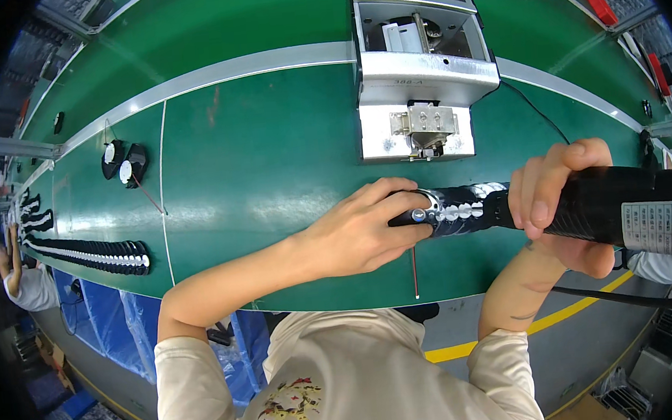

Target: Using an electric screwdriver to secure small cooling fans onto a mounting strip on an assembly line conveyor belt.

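My left hand [377,226] is closed over the near end of a row of small black parts with round white faces [462,211], fingers curled around the end piece. In my right hand [560,200] is a black corded power tool with a thick round body [628,207] and a pale printed label. Its narrow front points left, along the row, and the tool hides the row's right end. Whether tip and parts touch, I cannot tell. A thin red wire [415,273] hangs below my left fingers.
A silver metal machine [426,69] stands just beyond my hands. Two loose black parts with wires [124,161] lie on the green bench [253,153] to the left. Farther left runs another row of black parts [95,253]. A person [29,274] is at the far left, with a black cord [627,298] low right.
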Demonstrator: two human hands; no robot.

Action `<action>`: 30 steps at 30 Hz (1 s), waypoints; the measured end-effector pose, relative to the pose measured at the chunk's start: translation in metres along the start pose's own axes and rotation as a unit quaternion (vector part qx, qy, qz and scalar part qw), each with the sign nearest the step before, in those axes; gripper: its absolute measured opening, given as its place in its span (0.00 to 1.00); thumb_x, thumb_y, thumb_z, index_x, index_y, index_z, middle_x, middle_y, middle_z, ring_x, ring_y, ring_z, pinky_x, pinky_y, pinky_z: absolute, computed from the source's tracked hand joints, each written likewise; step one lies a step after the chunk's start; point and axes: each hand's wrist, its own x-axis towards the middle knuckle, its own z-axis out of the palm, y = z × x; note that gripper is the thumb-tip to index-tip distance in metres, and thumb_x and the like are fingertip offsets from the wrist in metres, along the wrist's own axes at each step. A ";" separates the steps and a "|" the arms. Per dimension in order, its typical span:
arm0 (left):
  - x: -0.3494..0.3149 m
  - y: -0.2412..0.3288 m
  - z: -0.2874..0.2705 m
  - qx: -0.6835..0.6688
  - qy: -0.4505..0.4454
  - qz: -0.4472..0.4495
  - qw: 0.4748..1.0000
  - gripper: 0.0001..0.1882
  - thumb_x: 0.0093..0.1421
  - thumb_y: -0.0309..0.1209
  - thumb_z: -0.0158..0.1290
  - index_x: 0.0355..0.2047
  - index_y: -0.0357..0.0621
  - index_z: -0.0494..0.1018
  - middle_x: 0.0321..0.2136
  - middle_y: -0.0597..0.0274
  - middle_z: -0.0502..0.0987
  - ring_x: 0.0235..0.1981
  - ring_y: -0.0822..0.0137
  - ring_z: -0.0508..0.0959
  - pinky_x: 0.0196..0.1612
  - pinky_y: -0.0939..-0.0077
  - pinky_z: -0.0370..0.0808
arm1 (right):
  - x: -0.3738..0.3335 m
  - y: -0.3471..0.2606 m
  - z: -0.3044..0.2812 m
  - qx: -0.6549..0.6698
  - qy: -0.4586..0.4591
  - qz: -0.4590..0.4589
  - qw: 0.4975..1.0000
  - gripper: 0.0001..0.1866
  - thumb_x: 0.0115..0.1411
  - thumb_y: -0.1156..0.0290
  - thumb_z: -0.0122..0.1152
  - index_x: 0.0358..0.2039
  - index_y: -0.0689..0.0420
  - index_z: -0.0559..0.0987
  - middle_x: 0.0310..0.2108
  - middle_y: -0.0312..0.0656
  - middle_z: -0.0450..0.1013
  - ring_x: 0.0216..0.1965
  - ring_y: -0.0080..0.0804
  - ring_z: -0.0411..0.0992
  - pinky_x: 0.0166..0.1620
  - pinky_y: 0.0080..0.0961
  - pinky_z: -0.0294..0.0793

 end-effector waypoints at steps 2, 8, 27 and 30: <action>0.002 0.001 -0.001 0.005 -0.006 0.001 1.000 0.16 0.46 0.26 0.61 0.39 0.45 0.79 0.47 0.58 0.71 0.53 0.54 0.69 0.51 0.61 0.73 | 0.000 -0.001 -0.001 0.000 -0.005 0.000 1.000 0.47 0.50 0.46 0.71 0.58 0.66 0.60 0.30 0.40 0.70 0.25 0.23 0.68 0.27 0.20 0.68; 0.007 -0.002 -0.004 -0.004 -0.036 -0.009 0.999 0.18 0.45 0.28 0.62 0.40 0.47 0.80 0.48 0.59 0.71 0.53 0.55 0.69 0.51 0.61 0.73 | 0.000 -0.011 -0.007 0.014 -0.049 0.004 0.999 0.46 0.49 0.60 0.75 0.60 0.62 0.57 0.27 0.42 0.70 0.26 0.30 0.70 0.30 0.26 0.72; -0.016 -0.008 -0.002 -0.026 -0.005 -0.037 0.999 0.09 0.52 0.27 0.58 0.35 0.46 0.78 0.46 0.57 0.70 0.49 0.54 0.72 0.49 0.60 0.71 | 0.053 0.010 0.026 -0.061 0.116 -0.081 0.988 0.27 0.58 0.68 0.51 0.59 0.59 0.64 0.25 0.37 0.62 0.19 0.23 0.60 0.27 0.27 0.63; -0.025 -0.007 -0.007 -0.028 0.004 -0.043 0.999 0.09 0.52 0.27 0.58 0.35 0.46 0.78 0.46 0.57 0.70 0.49 0.54 0.72 0.49 0.60 0.71 | 0.062 0.016 0.033 -0.097 0.166 -0.075 0.978 0.27 0.57 0.69 0.49 0.58 0.60 0.64 0.25 0.37 0.62 0.19 0.24 0.60 0.27 0.27 0.63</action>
